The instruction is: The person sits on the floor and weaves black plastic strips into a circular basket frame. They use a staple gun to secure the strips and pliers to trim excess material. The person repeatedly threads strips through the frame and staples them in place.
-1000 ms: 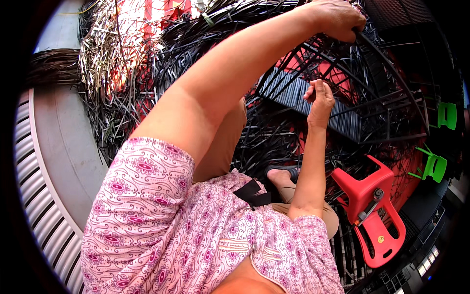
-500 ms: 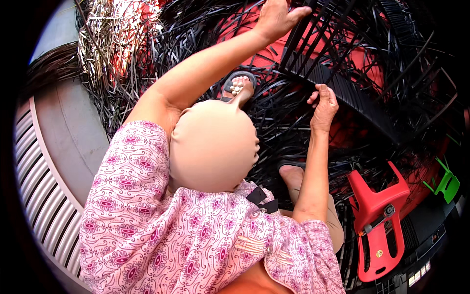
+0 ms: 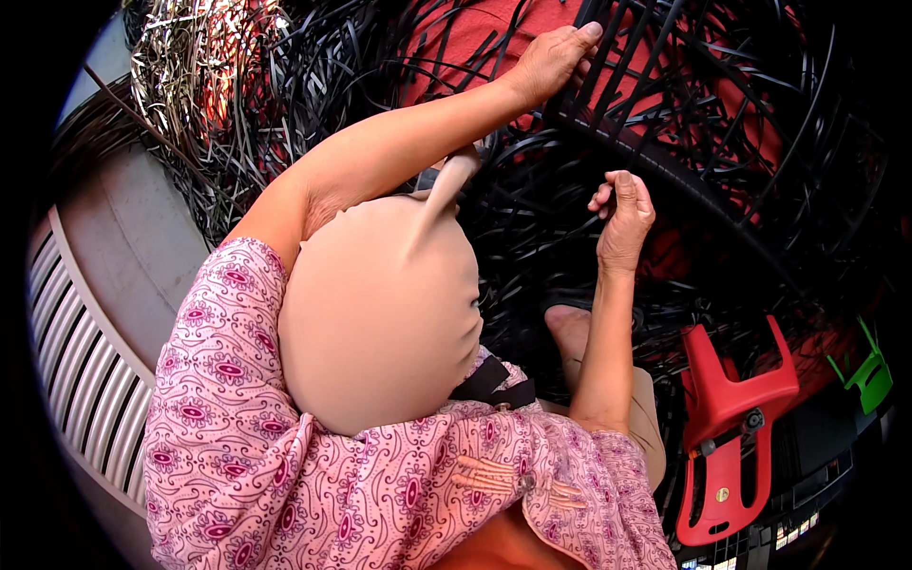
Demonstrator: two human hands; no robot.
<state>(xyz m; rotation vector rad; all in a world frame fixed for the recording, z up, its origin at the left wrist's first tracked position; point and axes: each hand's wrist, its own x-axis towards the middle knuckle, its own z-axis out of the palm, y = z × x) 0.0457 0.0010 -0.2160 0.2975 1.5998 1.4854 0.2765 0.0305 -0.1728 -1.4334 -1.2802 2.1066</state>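
A black woven piece [image 3: 665,163] of flat strips slants down to the right in front of me, with long loose strips [image 3: 622,71] standing up from it. At its upper left edge my left hand [image 3: 554,68] is closed, thumb and fingers pinched on a black strip. Below the woven band my right hand [image 3: 624,217] is raised with its fingers curled in and the thumb pressed to them. Whatever those fingers hold, if anything, is lost against the dark strips behind. My bent knee [image 3: 380,313], in beige cloth, lies between my arms.
Heaps of loose black strips [image 3: 332,104] cover the red floor [image 3: 446,47]. A red plastic chair [image 3: 736,389] stands at the lower right, with a small green chair [image 3: 869,380] beyond it. On the left is a slatted metal grille [image 3: 90,351] along a grey slab [image 3: 133,247].
My left hand has come down slightly and its thumb and fingers have closed in. My left knee has shifted left and looks larger. The right hand stays about where it was.
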